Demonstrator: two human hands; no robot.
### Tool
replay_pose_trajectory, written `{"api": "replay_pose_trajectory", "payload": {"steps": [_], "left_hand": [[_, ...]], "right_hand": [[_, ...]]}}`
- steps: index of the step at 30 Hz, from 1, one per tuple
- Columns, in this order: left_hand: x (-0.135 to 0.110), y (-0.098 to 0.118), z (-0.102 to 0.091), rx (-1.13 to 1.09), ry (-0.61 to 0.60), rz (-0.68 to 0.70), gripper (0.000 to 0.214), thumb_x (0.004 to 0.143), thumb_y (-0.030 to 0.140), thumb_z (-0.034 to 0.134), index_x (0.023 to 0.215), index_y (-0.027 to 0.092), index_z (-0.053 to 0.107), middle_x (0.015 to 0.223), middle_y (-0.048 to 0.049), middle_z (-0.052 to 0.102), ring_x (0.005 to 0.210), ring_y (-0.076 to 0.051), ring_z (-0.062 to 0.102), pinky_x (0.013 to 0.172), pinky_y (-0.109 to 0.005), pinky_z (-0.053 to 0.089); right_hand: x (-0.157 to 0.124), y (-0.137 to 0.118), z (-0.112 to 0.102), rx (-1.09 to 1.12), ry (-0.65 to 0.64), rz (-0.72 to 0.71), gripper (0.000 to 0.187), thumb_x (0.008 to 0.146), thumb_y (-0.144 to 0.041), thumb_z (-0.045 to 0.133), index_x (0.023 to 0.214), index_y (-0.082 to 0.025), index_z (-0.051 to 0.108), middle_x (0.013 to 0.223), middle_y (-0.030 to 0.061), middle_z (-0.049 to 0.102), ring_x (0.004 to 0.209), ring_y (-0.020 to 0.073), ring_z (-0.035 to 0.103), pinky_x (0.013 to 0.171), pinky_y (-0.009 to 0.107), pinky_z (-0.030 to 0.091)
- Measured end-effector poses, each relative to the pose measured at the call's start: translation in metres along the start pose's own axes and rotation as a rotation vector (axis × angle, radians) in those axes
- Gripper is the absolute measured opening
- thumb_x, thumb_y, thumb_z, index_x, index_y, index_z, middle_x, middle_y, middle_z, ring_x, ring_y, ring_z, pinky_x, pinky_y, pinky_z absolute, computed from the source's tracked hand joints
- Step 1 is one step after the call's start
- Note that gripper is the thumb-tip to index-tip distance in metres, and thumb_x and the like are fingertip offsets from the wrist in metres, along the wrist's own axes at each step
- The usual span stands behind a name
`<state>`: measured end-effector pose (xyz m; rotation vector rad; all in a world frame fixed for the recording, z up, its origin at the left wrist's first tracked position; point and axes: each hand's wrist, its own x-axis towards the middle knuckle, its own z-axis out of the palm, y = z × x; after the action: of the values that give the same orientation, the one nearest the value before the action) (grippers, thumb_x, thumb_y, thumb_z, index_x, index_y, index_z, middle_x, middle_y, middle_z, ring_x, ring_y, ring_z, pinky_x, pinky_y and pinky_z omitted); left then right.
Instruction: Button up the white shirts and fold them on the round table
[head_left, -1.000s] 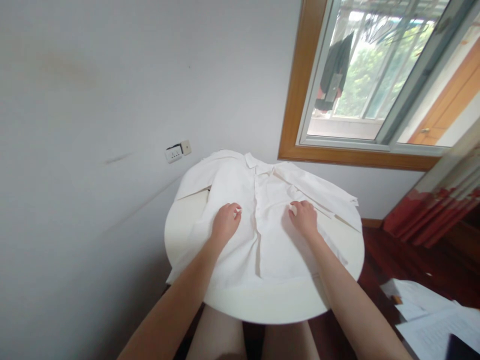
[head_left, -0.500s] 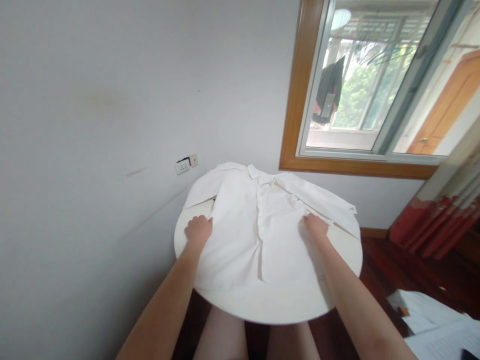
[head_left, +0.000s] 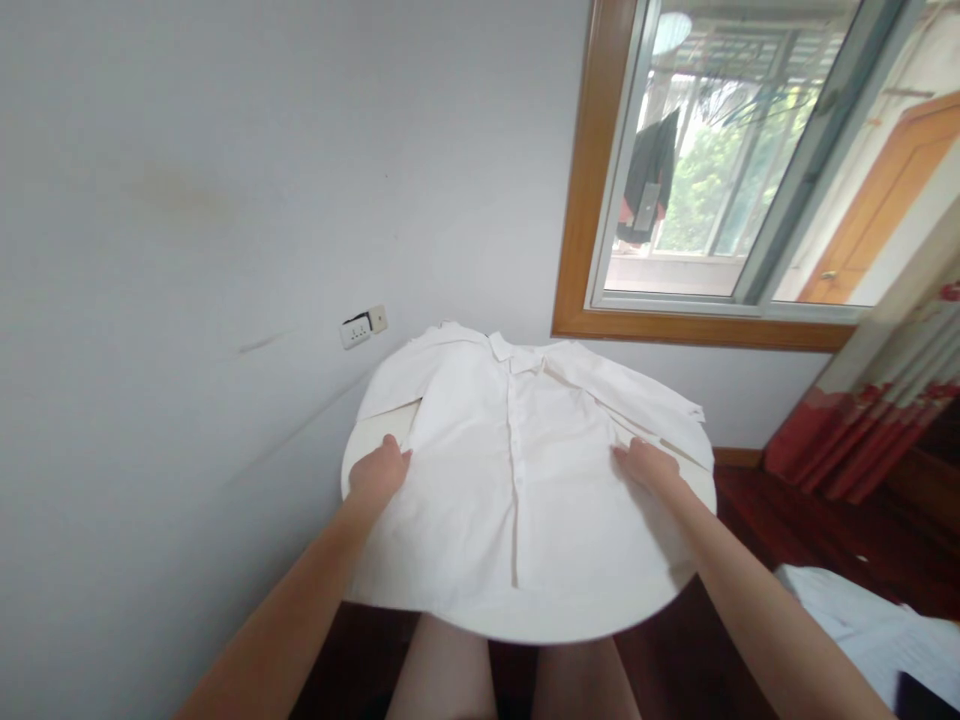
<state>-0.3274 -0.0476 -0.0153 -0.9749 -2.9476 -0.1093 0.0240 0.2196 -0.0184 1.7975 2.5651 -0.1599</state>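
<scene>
A white button-up shirt (head_left: pixel 465 470) lies front side up over a round white table (head_left: pixel 555 622), its collar toward the wall and its sleeves spread to both sides. My left hand (head_left: pixel 380 468) pinches the shirt's left side edge below the sleeve. On the opposite side edge, my right hand (head_left: pixel 646 465) is closed on the fabric with thumb and fingers. The button strip runs down the middle, and the cloth between my hands looks fairly smooth. Part of the hem hangs over the table's front left edge.
A grey-white wall with a socket (head_left: pixel 355 332) stands behind and left of the table. At the upper right is a wood-framed window (head_left: pixel 592 320) with a curtain (head_left: pixel 847 440) beside it. White papers or cloth (head_left: pixel 862 620) lie at the lower right.
Both hands have moved outward, the left one left and the right one right. The shirt front is now wider and flatter, with fewer wrinkles. The view has shifted slightly.
</scene>
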Motion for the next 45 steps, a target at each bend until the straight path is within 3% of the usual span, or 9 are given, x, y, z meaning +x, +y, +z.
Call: {"api": "replay_pose_trajectory", "payload": {"steps": [5, 15, 20, 23, 26, 31, 38, 41, 45], "left_hand": [[-0.024, -0.009, -0.002, 0.005, -0.039, 0.039, 0.044, 0.089, 0.042, 0.03, 0.106, 0.007, 0.05, 0.094, -0.02, 0.066, 0.092, -0.03, 0.064, 0.073, -0.037, 0.046], [-0.062, -0.009, 0.004, 0.16, 0.071, 0.152, 0.043, 0.092, 0.025, 0.022, 0.13, 0.012, 0.039, 0.087, -0.0156, 0.065, 0.08, -0.028, 0.064, 0.068, -0.039, 0.047], [-0.055, 0.042, -0.009, 0.09, 0.281, 0.384, 0.047, 0.088, 0.023, 0.038, 0.134, 0.019, 0.042, 0.133, -0.018, 0.046, 0.119, -0.033, 0.044, 0.094, -0.048, 0.037], [-0.044, 0.089, 0.003, -0.053, 0.188, 0.672, 0.043, 0.091, 0.032, 0.035, 0.133, 0.029, 0.044, 0.144, -0.0055, 0.037, 0.13, -0.025, 0.034, 0.105, -0.043, 0.028], [-0.034, 0.114, 0.027, -0.128, 0.116, 0.704, 0.045, 0.092, 0.042, 0.03, 0.135, 0.035, 0.04, 0.147, -0.0014, 0.033, 0.136, -0.025, 0.026, 0.109, -0.049, 0.019], [-0.03, 0.094, 0.042, -0.109, 0.066, 0.616, 0.059, 0.087, 0.062, 0.027, 0.138, 0.034, 0.035, 0.15, -0.0051, 0.026, 0.139, -0.028, 0.018, 0.108, -0.057, 0.01], [-0.043, 0.044, 0.038, -0.031, 0.119, 0.511, 0.055, 0.089, 0.055, 0.03, 0.138, 0.031, 0.037, 0.149, -0.0096, 0.028, 0.138, -0.028, 0.021, 0.107, -0.055, 0.014], [-0.04, 0.044, 0.03, -0.007, 0.131, 0.486, 0.052, 0.088, 0.052, 0.036, 0.132, 0.027, 0.047, 0.142, -0.0129, 0.04, 0.133, -0.032, 0.03, 0.105, -0.056, 0.019], [-0.005, 0.089, 0.011, -0.034, 0.244, 0.598, 0.039, 0.089, 0.036, 0.039, 0.122, 0.022, 0.056, 0.134, -0.0109, 0.05, 0.13, -0.027, 0.036, 0.108, -0.047, 0.023]], "right_hand": [[-0.018, 0.023, 0.0, -0.041, -0.165, -0.051, 0.052, 0.09, -0.051, 0.032, 0.101, -0.012, 0.065, 0.104, 0.0204, 0.065, 0.098, 0.0295, 0.062, 0.077, 0.04, 0.045], [-0.065, 0.027, 0.019, -0.197, 0.099, -0.07, 0.037, 0.095, -0.033, 0.026, 0.106, -0.014, 0.055, 0.086, 0.0149, 0.065, 0.081, 0.0273, 0.064, 0.067, 0.037, 0.045], [-0.055, -0.026, -0.004, -0.202, 0.309, -0.269, 0.031, 0.091, -0.024, 0.038, 0.115, -0.015, 0.054, 0.112, 0.0184, 0.058, 0.108, 0.0301, 0.052, 0.085, 0.042, 0.039], [-0.042, -0.078, 0.002, -0.064, 0.26, -0.543, 0.041, 0.094, -0.032, 0.034, 0.133, -0.024, 0.043, 0.138, 0.0111, 0.043, 0.129, 0.0246, 0.035, 0.1, 0.041, 0.03], [-0.031, -0.111, 0.024, 0.008, 0.158, -0.585, 0.051, 0.094, -0.049, 0.026, 0.14, -0.031, 0.032, 0.151, 0.0052, 0.023, 0.138, 0.0259, 0.016, 0.106, 0.051, 0.017], [-0.017, -0.084, 0.047, 0.037, 0.109, -0.441, 0.065, 0.088, -0.065, 0.018, 0.143, -0.031, 0.027, 0.152, 0.0074, 0.017, 0.14, 0.0282, 0.012, 0.106, 0.057, 0.009], [-0.012, -0.012, 0.047, -0.044, 0.18, -0.435, 0.06, 0.092, -0.054, 0.026, 0.143, -0.023, 0.031, 0.15, 0.0097, 0.023, 0.139, 0.0231, 0.016, 0.111, 0.04, 0.014], [-0.005, -0.019, 0.038, -0.062, 0.166, -0.425, 0.055, 0.093, -0.049, 0.031, 0.138, -0.018, 0.04, 0.145, 0.0128, 0.034, 0.136, 0.0245, 0.025, 0.11, 0.041, 0.018], [0.021, -0.077, 0.014, -0.015, 0.187, -0.454, 0.048, 0.094, -0.04, 0.033, 0.137, -0.021, 0.04, 0.145, 0.0115, 0.035, 0.136, 0.0236, 0.024, 0.109, 0.043, 0.021]]}}
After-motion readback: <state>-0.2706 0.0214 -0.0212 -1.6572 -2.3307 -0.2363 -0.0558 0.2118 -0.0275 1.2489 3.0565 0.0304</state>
